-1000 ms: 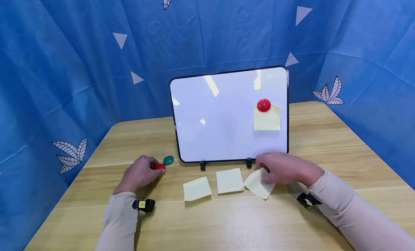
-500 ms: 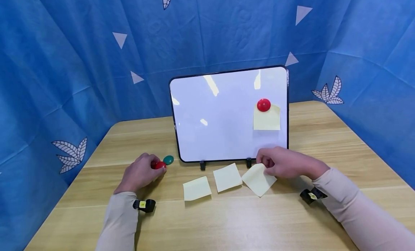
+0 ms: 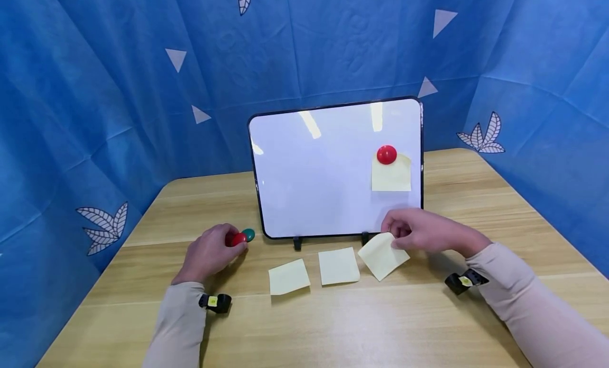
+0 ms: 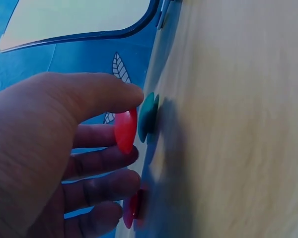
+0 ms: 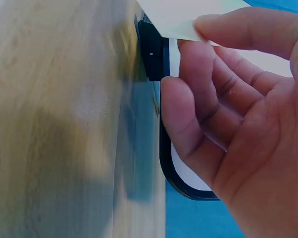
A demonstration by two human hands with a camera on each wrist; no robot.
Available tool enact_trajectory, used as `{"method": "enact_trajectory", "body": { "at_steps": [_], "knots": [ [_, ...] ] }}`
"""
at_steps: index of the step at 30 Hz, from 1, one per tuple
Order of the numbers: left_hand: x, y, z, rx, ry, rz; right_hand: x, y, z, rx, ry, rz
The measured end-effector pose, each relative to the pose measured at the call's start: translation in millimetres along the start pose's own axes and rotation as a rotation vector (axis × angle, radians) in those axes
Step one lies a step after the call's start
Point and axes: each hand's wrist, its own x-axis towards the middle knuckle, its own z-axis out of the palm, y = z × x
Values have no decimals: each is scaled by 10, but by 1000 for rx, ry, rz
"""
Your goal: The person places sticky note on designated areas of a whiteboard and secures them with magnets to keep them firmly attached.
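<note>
My left hand [image 3: 208,253] pinches a round red magnet [image 4: 125,130] between thumb and fingers, just above the table. Right beside it lies a green magnet [image 3: 249,234]. The left wrist view also shows a second red magnet [image 4: 131,210] at the lower fingers, hidden in the head view. By one corner, my right hand [image 3: 430,231] holds a pale yellow sticky note [image 3: 383,256], thumb against fingertips, in front of the whiteboard's lower right edge. Two more sticky notes lie to its left: a middle note [image 3: 339,266] and a left note [image 3: 288,277].
A whiteboard [image 3: 314,183] with a black frame leans back on small black feet [image 3: 297,243]. On its right side a red magnet [image 3: 387,155] pins a sticky note [image 3: 391,176]. Blue curtain [image 3: 142,82] encloses the wooden table [image 3: 309,331] at the back and sides.
My right hand has lifted its sticky note up off the table, and the middle note shifted slightly. My left hand has raised the red magnet a little, moving it right toward the green one.
</note>
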Motion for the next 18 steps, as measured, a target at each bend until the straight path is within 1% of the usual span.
{"method": "enact_trajectory", "body": {
  "at_steps": [6, 12, 18],
  "knots": [
    [0, 32, 29, 10, 24, 26, 20, 5, 2, 46, 63, 17],
    [-6, 69, 49, 25, 46, 53, 23, -14, 13, 62, 165, 2],
    [-15, 89, 54, 21, 41, 36, 39, -51, 15, 46, 254, -8]
  ]
}}
